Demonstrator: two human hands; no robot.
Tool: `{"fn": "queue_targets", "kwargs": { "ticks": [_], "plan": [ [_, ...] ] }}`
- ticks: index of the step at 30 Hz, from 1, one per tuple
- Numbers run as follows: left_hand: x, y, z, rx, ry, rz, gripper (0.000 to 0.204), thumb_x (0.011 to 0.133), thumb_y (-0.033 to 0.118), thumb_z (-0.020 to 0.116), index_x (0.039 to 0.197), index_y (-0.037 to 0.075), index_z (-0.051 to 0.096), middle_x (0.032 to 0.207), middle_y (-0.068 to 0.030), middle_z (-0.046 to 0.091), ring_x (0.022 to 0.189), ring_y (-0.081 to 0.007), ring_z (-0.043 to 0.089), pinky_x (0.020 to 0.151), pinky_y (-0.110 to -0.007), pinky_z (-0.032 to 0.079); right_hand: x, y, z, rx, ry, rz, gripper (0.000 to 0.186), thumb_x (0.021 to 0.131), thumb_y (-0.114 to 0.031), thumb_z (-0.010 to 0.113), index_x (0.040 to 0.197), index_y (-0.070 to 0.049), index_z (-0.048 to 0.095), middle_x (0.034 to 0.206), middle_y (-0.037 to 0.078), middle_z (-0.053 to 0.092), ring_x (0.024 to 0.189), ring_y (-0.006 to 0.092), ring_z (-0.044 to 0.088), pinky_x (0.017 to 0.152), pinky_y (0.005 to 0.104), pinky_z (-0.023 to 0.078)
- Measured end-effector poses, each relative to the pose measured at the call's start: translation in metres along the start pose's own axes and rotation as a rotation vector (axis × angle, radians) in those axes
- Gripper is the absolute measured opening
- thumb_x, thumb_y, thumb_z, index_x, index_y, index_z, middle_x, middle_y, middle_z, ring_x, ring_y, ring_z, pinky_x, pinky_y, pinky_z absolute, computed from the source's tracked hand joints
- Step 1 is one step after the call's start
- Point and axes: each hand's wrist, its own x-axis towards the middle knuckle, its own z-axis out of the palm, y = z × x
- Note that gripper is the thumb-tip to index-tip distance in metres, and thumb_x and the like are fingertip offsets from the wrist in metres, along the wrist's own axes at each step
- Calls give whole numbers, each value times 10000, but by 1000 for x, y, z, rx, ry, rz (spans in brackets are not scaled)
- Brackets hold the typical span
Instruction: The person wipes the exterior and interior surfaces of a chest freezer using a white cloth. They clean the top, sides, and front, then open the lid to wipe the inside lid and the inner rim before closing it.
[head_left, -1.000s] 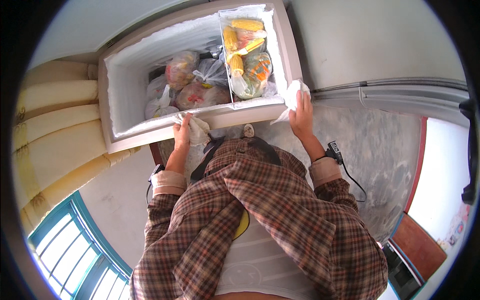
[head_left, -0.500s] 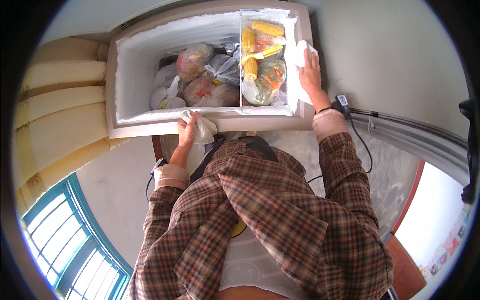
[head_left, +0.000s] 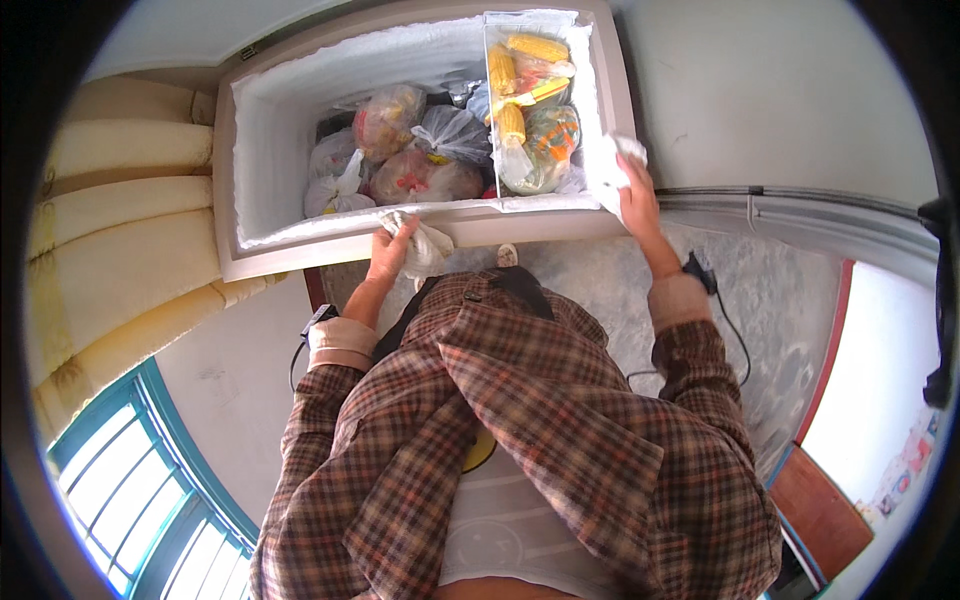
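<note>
An open chest freezer (head_left: 250,262) with frost-coated inner walls stands in front of me. My left hand (head_left: 390,250) is closed on a crumpled whitish cloth (head_left: 428,250) at the near rim. At the near right corner, my right hand (head_left: 640,200) presses a white cloth (head_left: 612,170) against the rim, its fingers partly covered by the cloth. Bagged food (head_left: 425,180) lies in the large left compartment. Behind a clear divider, the right section holds corn cobs (head_left: 502,68) and a clear bag with green and orange contents (head_left: 550,150).
Stacked cream padding (head_left: 130,200) stands left of the freezer. A barred window with a teal frame (head_left: 165,420) is at lower left. On the right run a grey wall (head_left: 770,100) and a long metal rail (head_left: 800,215). My shoe (head_left: 508,255) shows on the concrete floor (head_left: 620,270).
My right hand has slid the white cloth along the right rim toward me, to the near corner. My left hand and its cloth have shifted slightly right along the near rim.
</note>
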Motion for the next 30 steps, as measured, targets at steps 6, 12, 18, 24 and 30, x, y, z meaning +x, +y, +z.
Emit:
{"fn": "queue_targets", "kwargs": {
  "ticks": [6,12,18,24,30],
  "plan": [
    [-18,6,-38,42,-173,17,250,848,220,609,1013,52,692,893,-30,666,819,-142,604,776,-299,479,-85,-92,43,-10,146,207,535,830,-88,465,1365,-67,474,1393,194,458,1354,373,351,1130,471,226],
    [-34,-1,-106,-76,-70,-94,232,852,295,669,873,64,675,822,-7,645,764,-132,583,727,-293,458,-80,-229,131,116,29,23,587,815,-62,545,1392,-89,442,1435,184,409,1381,366,320,1130,545,192],
    [-58,-7,-178,-66,-38,-107,243,837,297,722,794,70,646,793,-49,666,689,-143,595,666,-297,472,-51,-341,203,175,-185,-221,690,807,-80,594,1454,-132,360,1488,157,345,1407,336,276,1146,519,174],
    [-78,-20,-215,-270,-39,-138,377,873,307,693,1115,34,597,1024,-82,674,846,-144,621,767,-317,518,-29,-400,257,228,-305,-355,650,839,-73,576,1450,-128,361,1446,179,396,1386,339,311,1138,498,211],
    [-96,-19,-226,-656,-60,-272,555,845,362,712,1238,22,518,1123,-115,620,1024,-244,621,874,-396,518,-42,-456,275,881,-667,-264,658,875,-13,550,1477,-78,293,1142,189,627,934,281,643,791,328,510]
  ]
}}
